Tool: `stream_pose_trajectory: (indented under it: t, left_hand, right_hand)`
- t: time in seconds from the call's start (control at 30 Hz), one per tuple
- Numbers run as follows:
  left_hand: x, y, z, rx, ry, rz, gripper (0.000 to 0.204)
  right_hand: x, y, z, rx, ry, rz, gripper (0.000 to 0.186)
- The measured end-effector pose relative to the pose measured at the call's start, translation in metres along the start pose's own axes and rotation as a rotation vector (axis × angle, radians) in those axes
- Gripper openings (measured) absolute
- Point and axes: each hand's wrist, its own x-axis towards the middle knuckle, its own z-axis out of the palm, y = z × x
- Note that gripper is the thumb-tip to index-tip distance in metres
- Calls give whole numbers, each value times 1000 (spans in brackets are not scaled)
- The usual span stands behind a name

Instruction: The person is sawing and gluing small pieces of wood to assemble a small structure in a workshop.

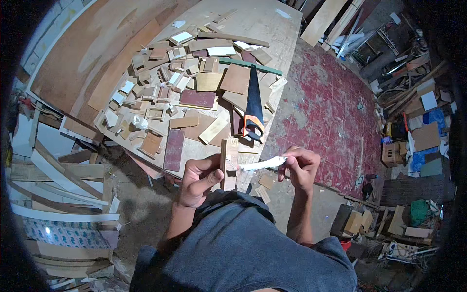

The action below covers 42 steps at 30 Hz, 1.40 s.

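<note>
In front of my chest, my left hand (pixel 198 182) is closed round a narrow, light wooden block (pixel 229 160), thumb on its near side, and holds it upright. My right hand (pixel 301 168) pinches the right end of a thin white strip (pixel 262 164). The strip's other end reaches close to the block's right side; whether they touch I cannot tell. What the strip is made of does not show clearly. Just beyond the block, a handsaw (pixel 254 104) with a dark blade and an orange-and-black handle lies on the worktable (pixel 275 31).
Many small wooden offcuts (pixel 155 92), maroon boards (pixel 197 99) and a white knotted bag (pixel 139 122) cover the table. Stacked planks (pixel 63 171) stand on the left. Red tiled flooring (pixel 331 112) lies to the right, with cartons (pixel 393 154) and scrap along the wall.
</note>
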Motion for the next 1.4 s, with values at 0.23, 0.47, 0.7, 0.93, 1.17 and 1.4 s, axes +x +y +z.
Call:
stream_pose_trajectory:
  t: [0.23,0.47,0.7,0.93,1.17,1.4]
  left_hand:
    - [9,-15,27,-145,23,-6,39]
    - [13,-19,32,-206,103,7,39]
    - [11,-21,34,-178,131,33,38]
    - [7,-20,31,-237,134,15,39]
    - [-4,-24,18,-267,147,10,40]
    - [-13,-21,4,-319,156,-30,40]
  right_hand:
    - [18,-4,-9,-204,-19,-118,7]
    - [17,-12,-29,-476,-130,-356,16]
    - [21,-10,-23,-494,-47,-536,15]
    - [8,-14,-17,-724,-72,-544,19]
    - [-4,-19,-8,-794,25,-549,14]
    - [1,-7,20,-809,-76,-469,13]
